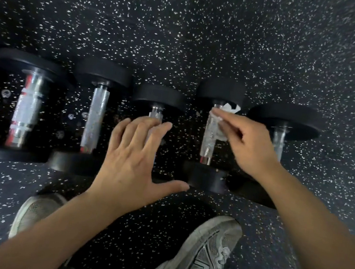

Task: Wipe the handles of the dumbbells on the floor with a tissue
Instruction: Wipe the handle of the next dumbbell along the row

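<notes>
Several black dumbbells with silver knurled handles lie side by side on the speckled floor. My right hand (244, 139) pinches a white tissue (230, 109) against the upper part of the fourth dumbbell's handle (208, 142). My left hand (134, 151) lies flat with fingers spread over the middle dumbbell's handle (156, 115), covering most of it. To the left lie the second dumbbell's handle (94, 118) and a larger handle with red marks (25, 108). The rightmost handle (279, 137) is partly hidden behind my right hand.
Two grey sneakers (205, 254) stand on the black rubber floor (184, 24) just in front of the row of dumbbells. Speckled floor stretches beyond the dumbbells and to the right.
</notes>
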Available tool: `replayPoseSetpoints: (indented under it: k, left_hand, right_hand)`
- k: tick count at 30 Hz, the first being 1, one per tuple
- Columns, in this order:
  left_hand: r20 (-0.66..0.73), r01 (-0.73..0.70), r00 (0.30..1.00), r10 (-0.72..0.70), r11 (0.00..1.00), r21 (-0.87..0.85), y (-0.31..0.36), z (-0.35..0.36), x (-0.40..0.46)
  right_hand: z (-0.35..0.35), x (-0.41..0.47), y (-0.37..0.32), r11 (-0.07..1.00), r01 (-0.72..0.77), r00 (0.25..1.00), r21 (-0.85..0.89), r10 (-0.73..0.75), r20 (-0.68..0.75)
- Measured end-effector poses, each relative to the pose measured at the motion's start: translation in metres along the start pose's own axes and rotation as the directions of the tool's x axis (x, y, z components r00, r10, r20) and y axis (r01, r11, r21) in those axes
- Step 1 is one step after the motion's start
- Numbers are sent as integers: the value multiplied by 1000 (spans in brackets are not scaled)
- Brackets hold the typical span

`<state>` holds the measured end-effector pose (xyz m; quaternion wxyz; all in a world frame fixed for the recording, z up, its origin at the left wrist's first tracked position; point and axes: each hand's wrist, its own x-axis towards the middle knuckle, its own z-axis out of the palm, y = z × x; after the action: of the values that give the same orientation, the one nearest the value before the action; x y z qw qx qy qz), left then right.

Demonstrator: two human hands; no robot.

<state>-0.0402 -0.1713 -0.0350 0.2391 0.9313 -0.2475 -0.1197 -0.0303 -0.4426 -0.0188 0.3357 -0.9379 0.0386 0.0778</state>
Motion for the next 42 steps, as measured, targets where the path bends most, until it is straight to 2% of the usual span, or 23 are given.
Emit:
replayPoseSetpoints:
  k: [5, 12, 14, 17, 19, 20, 22, 24, 26, 29, 32, 34, 35, 37, 39, 42]
  left_hand:
    - [50, -72, 996, 71, 997, 18, 23, 19, 23]
    - [110, -116, 988, 104, 987, 109, 24, 34, 40]
    - [116, -111, 988, 98, 987, 117, 25, 35, 43]
    - [129, -118, 986, 103, 986, 119, 32, 37, 46]
    - [135, -122, 985, 107, 986, 110, 40, 39, 47]
    - [138, -124, 984, 109, 987, 101, 44, 40, 47]
    - [135, -116, 985, 105, 991, 74, 48, 41, 46]
    - [111, -99, 989, 93, 994, 54, 46, 41, 44]
    - [94, -89, 992, 83, 994, 58, 42, 41, 42]
    - [101, -87, 992, 78, 993, 83, 38, 43, 43]
    - [107, -100, 990, 89, 990, 97, 41, 45, 47]
    - [112, -104, 989, 93, 990, 97, 44, 46, 49]
    - [116, -107, 989, 96, 989, 99, 46, 47, 50]
    - [117, -116, 988, 103, 988, 104, 49, 48, 50]
    - [113, -117, 988, 105, 988, 99, 51, 48, 51]
    - [117, -110, 988, 101, 991, 74, 54, 48, 52]
  right_hand:
    - [-13, 21, 28, 984, -2, 996, -180, 18, 86]
    - [6, 24, 35, 974, 59, 987, -220, -24, 160]
    - [0, 13, 31, 962, 124, 953, -241, -48, 299]
    - [-6, 0, 31, 943, 204, 834, -261, -28, 550]
    - [-11, 1, 33, 953, 203, 800, -223, -30, 599]
    - [-14, 4, 34, 966, 177, 825, -190, -41, 564]
    - [-20, 13, 41, 980, 142, 934, -141, -86, 348]
    - [-20, 22, 50, 978, 117, 984, -176, -90, 152]
    - [-14, 24, 53, 971, 74, 988, -227, -41, 151]
    - [-9, 8, 47, 953, 136, 954, -272, -51, 297]
    - [-13, -4, 39, 942, 192, 836, -276, -9, 549]
    - [-15, -6, 38, 941, 205, 796, -268, -1, 605]
    - [-18, -3, 38, 940, 213, 825, -266, -27, 565]
    - [-20, 7, 44, 951, 182, 932, -250, -86, 353]
    - [-19, 20, 52, 969, 108, 984, -221, -73, 161]
    - [-9, 28, 60, 969, 71, 992, -236, -44, 117]
